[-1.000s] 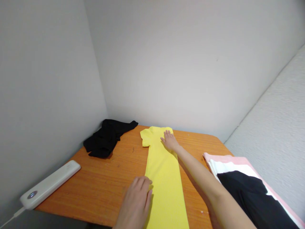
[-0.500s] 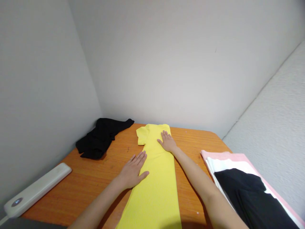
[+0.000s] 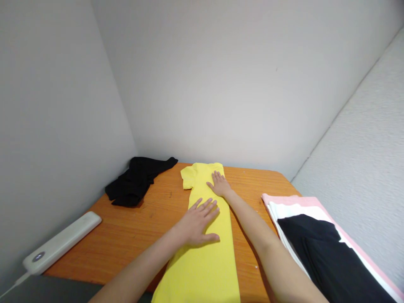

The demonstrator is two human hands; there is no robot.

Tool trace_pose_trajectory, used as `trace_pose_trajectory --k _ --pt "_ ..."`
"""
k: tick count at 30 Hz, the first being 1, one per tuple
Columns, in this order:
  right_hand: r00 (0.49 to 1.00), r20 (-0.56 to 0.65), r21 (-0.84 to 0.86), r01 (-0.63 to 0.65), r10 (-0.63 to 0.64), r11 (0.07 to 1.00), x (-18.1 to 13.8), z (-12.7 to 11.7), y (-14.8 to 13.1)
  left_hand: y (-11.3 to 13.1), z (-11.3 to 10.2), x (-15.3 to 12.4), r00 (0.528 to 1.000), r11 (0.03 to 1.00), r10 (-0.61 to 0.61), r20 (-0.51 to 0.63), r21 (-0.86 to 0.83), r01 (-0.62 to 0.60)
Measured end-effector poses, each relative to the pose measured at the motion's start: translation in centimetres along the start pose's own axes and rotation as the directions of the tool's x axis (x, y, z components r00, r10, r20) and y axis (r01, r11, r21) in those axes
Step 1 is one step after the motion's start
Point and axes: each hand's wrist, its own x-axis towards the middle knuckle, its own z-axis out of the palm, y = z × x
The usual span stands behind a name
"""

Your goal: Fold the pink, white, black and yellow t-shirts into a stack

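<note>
A yellow shirt [image 3: 206, 261], folded into a long narrow strip, lies along the middle of an orange wooden table [image 3: 135, 227]. My left hand [image 3: 198, 223] rests flat on the strip's middle with fingers spread, holding nothing. Farther back, my right hand [image 3: 218, 185] lies flat and open on the shirt near its sleeve end at the far side of the table.
A crumpled black garment [image 3: 139, 183] sits in the far left corner. A white oblong device [image 3: 61, 244] with a cable lies at the left edge. Folded pink, white and black cloth [image 3: 318, 240] lies at the right. Grey walls close in the back and left.
My left hand has slid from the shirt's left edge near the table front up onto the middle of the strip. My right hand has stayed near the sleeve end.
</note>
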Motion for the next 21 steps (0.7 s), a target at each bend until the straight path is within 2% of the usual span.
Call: trace_pose_trajectory --k 3,6,9,13,18,21 --pt "1.0 0.01 -0.003 0.005 -0.005 1.0 -0.3 -0.3 0.0 2.0 1.5 0.3 0.998 0.997 -0.05 0.031 -0.063 0.052" --pt "1.0 0.024 -0.001 0.002 -0.002 1.0 -0.3 -0.7 -0.2 3.0 2.8 0.2 0.991 0.987 -0.125 0.035 -0.095 0.128" --pt "1.0 0.011 0.019 0.007 -0.008 1.0 0.3 -1.5 -1.5 3.6 2.9 0.3 0.989 0.982 -0.142 0.041 -0.118 0.146" --pt "0.989 -0.04 0.111 0.146 -0.143 0.983 1.1 -1.8 -4.0 4.0 2.4 0.3 0.986 0.976 -0.151 0.07 -0.149 0.16" --pt "0.985 -0.032 0.051 0.171 -0.169 0.984 1.5 -0.4 -5.6 3.6 2.7 -0.1 0.992 0.975 -0.105 0.073 -0.191 0.117" --pt "0.983 -0.063 0.011 0.175 -0.174 0.985 1.6 0.3 -5.6 1.4 1.7 0.6 0.997 0.97 0.004 0.083 -0.243 0.017"
